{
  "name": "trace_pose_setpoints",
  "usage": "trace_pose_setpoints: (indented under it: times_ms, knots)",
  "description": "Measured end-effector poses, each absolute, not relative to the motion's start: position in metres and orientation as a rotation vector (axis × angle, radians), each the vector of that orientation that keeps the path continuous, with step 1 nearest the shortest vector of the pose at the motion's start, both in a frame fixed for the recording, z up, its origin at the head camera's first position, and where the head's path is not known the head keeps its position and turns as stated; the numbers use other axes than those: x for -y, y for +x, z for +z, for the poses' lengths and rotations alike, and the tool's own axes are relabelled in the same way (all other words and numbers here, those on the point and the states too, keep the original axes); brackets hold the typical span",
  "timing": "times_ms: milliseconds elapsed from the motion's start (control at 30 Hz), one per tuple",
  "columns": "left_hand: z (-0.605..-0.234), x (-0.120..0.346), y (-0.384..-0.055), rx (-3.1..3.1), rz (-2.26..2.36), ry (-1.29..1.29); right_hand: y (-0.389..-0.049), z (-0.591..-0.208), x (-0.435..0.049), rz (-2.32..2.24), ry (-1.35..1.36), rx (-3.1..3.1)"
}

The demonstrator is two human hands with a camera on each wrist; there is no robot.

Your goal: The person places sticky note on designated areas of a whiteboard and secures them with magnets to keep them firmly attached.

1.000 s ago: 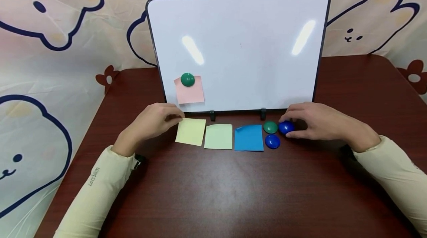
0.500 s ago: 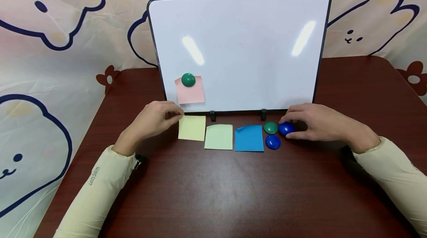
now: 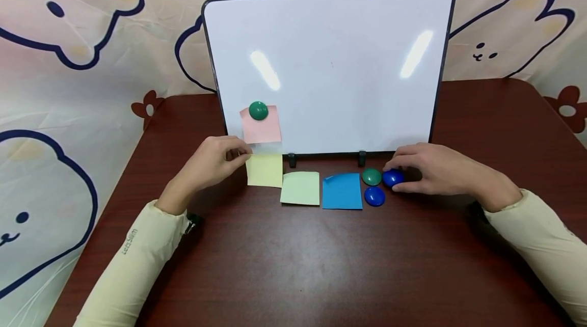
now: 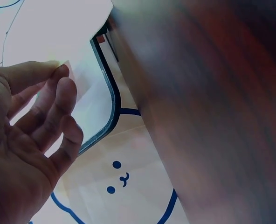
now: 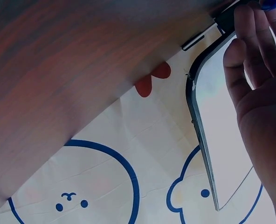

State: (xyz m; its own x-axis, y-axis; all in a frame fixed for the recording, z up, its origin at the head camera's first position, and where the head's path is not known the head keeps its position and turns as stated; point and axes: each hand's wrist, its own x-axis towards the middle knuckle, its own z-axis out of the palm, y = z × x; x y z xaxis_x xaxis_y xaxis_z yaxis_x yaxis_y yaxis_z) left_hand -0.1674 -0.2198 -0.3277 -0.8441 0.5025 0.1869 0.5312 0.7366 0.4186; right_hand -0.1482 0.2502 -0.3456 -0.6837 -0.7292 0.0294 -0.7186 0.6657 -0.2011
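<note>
Between thumb and fingertips my left hand pinches the upper left corner of a yellow sticky note. The note overlaps the whiteboard's lower edge in the head view. Thumb and fingers of my right hand grip a blue round magnet on the table; its edge also shows in the right wrist view. A green magnet and another blue magnet lie beside it. On the whiteboard, a pink sticky note hangs under a green magnet.
A light green sticky note and a blue sticky note lie in a row on the dark red table. Small black feet hold the whiteboard up. Behind stands a patterned cloth.
My left hand has raised the yellow note from the table row toward the whiteboard's lower edge, and the note has straightened. My right hand stays at the blue magnet.
</note>
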Motion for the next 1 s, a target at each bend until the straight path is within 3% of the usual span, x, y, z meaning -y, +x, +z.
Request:
trace_pose_setpoints:
  times_ms: [1000]
  knots:
    - [-0.3224,0.2185,-0.1713,2.831,-0.776,-0.694,-0.1471,-0.3428,-0.2469,-0.317,-1.209,-2.811]
